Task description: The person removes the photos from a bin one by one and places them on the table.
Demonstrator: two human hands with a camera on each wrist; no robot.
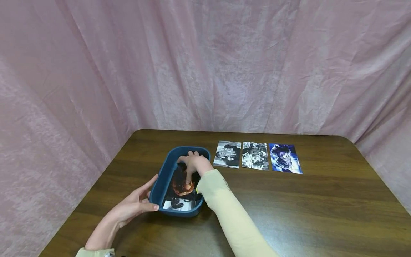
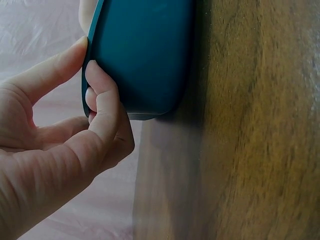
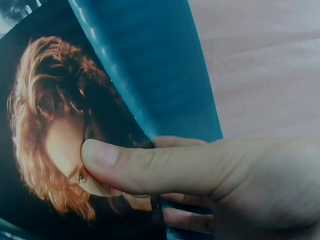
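Note:
A dark blue oblong bin [image 1: 159, 187] stands on the brown table, left of centre. My right hand [image 1: 192, 163] reaches into it and pinches a photo card of a red-haired person [image 1: 179, 185], thumb [image 3: 130, 167] on its face and fingers behind. The card [image 3: 55, 150] stands tilted against the bin's inner wall [image 3: 145, 70]. More cards lie flat in the bin's near end. My left hand [image 1: 136, 205] steadies the bin from outside, thumb [image 2: 107, 107] and a finger [image 2: 55, 67] pressed against its near left wall [image 2: 142, 50].
Three photo cards lie in a row on the table behind and right of the bin: two black-and-white ones [image 1: 227, 154] [image 1: 255, 156] and a blue-purple one [image 1: 284, 158]. Pink curtain [image 1: 205, 64] surrounds the table on all far sides. Bare tabletop [image 1: 305, 207] spreads to the right.

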